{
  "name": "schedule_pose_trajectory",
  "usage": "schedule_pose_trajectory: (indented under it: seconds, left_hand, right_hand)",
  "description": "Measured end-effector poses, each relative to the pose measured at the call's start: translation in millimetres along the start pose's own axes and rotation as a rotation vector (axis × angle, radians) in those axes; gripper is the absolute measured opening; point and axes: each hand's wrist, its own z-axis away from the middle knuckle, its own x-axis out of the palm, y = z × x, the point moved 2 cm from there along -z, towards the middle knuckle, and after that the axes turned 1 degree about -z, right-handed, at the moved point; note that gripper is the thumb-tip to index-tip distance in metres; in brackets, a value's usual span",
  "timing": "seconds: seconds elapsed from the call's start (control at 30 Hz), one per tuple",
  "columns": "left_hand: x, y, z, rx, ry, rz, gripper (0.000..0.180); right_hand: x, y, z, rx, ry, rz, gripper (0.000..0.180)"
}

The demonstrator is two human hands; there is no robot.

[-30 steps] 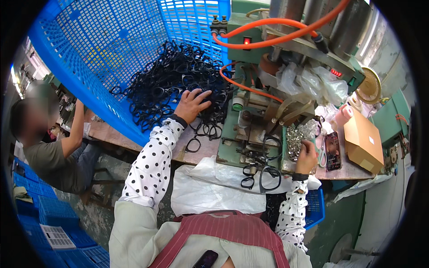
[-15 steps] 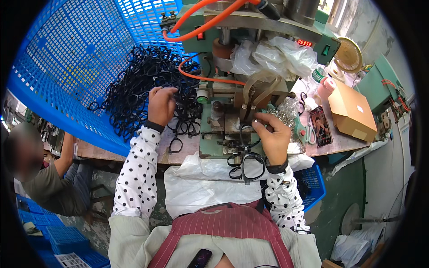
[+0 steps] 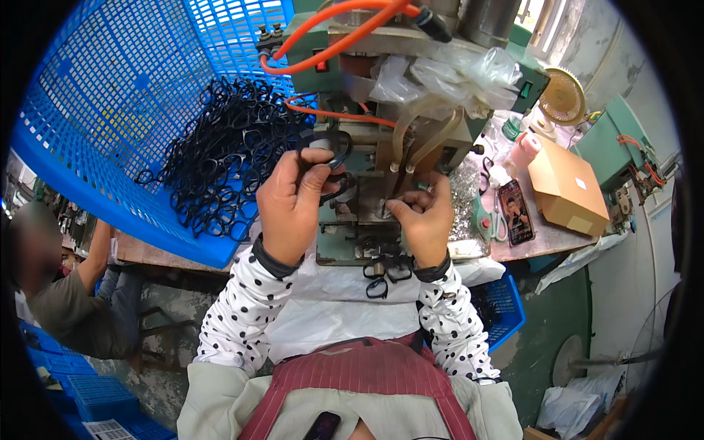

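Observation:
My left hand (image 3: 290,209) pinches a black eyeglass frame (image 3: 342,152) between thumb and fingers, raised in front of the green bench machine (image 3: 339,253). My right hand (image 3: 427,224) is at the machine's work spot, thumb and fingertips pressed together below two clear tubes (image 3: 416,155). Whatever those fingertips hold is too small to make out. Between my hands, more black eyeglass frames (image 3: 377,288) hang at the machine's front edge over white sheeting. A heap of black eyeglass frames (image 3: 220,158) lies in the tipped blue basket (image 3: 132,213) on the left.
Right of the machine lie shiny metal bits (image 3: 463,213), scissors (image 3: 499,226), a phone (image 3: 518,213) and an open cardboard box (image 3: 568,183). An orange hose (image 3: 337,11) arches overhead. A second blue basket (image 3: 513,312) stands low at right. A co-worker (image 3: 81,308) sits at far left.
My left hand has come right from the basket's heap to the machine, now with an eyeglass frame in it. The large frame below my right hand has gone from there; smaller dark frames still hang.

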Motion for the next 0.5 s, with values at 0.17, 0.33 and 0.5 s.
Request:
schedule_pose_trajectory:
  seconds: [0.17,0.33,0.5]
  left_hand:
    - [6,-3,13,-0.153,-0.049,0.045,0.021]
    - [39,-28,77,-0.880,-0.476,0.567,0.033]
    - [50,-51,75,-1.046,-0.526,0.782,0.035]
  right_hand:
    - [1,8,4,-0.039,0.106,-0.120,0.051]
    - [-11,20,-2,-0.208,0.131,0.103,0.045]
    - [-80,49,-22,-0.288,0.377,0.547,0.037]
